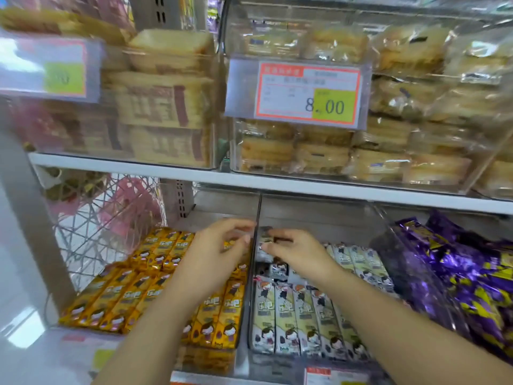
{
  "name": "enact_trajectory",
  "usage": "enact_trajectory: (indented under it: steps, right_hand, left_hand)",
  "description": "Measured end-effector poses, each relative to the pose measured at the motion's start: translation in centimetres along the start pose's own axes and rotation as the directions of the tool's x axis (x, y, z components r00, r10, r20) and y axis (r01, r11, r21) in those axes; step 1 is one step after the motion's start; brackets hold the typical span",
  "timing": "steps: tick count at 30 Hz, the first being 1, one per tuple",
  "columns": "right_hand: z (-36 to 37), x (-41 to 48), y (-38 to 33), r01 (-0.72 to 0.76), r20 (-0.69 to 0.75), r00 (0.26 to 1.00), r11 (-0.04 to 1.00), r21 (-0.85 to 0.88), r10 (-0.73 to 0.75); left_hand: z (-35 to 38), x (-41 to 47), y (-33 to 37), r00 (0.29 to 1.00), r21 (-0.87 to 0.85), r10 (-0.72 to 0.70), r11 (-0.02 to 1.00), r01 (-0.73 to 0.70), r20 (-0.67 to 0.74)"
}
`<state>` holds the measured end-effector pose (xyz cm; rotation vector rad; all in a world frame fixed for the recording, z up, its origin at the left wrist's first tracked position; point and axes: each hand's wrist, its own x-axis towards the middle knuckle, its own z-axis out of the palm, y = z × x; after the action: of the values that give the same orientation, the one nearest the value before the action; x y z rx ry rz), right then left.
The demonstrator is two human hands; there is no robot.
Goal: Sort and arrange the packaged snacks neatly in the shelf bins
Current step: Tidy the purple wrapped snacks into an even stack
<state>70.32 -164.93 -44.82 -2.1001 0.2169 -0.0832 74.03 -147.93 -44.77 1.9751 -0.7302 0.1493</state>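
On the lower shelf, a clear bin [244,359] is split by a divider [256,215]. Yellow snack packs [133,295] lie in rows on its left side and grey-white snack packs [294,320] on its right. My left hand [213,257] hovers over the back of the yellow rows, fingers curled close to the divider. Blur hides whether it grips anything. My right hand [299,254] reaches into the grey-white side and pinches a grey-white pack [263,247] that stands up just beside the divider.
A bin of purple foil packs [458,273] sits to the right. The upper shelf edge [305,187] hangs above my hands, bearing clear bins of biscuits and a price tag [308,93]. A white and pink wire rack [105,218] stands at the left.
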Motion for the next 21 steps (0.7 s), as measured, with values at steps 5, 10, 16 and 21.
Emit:
enact_trajectory:
  steps: [5,10,16,21]
  right_hand:
    - [0.0,0.4,0.2,0.118,0.113,0.990,0.947,-0.299,-0.088]
    - [1.0,0.9,1.4,0.241,0.204,0.969,0.729,-0.640,-0.141]
    - [-0.8,1.5,2.0,0.241,0.257,0.965,0.514,-0.823,-0.041]
    - [-0.3,1.3,3.2,0.226,0.322,0.942,0.525,-0.820,0.098]
  left_hand:
    - [-0.2,0.3,-0.4,1.000,-0.022,0.007,1.000,-0.007,-0.010]
    - [-0.1,-0.6,-0.2,0.999,0.021,0.029,0.999,-0.030,0.030]
    - [-0.6,-0.9,-0.5,0.999,0.053,0.024,0.998,-0.025,0.023]
    - [-0.5,-0.8,-0.8,0.998,0.093,0.024,0.995,-0.028,0.052]
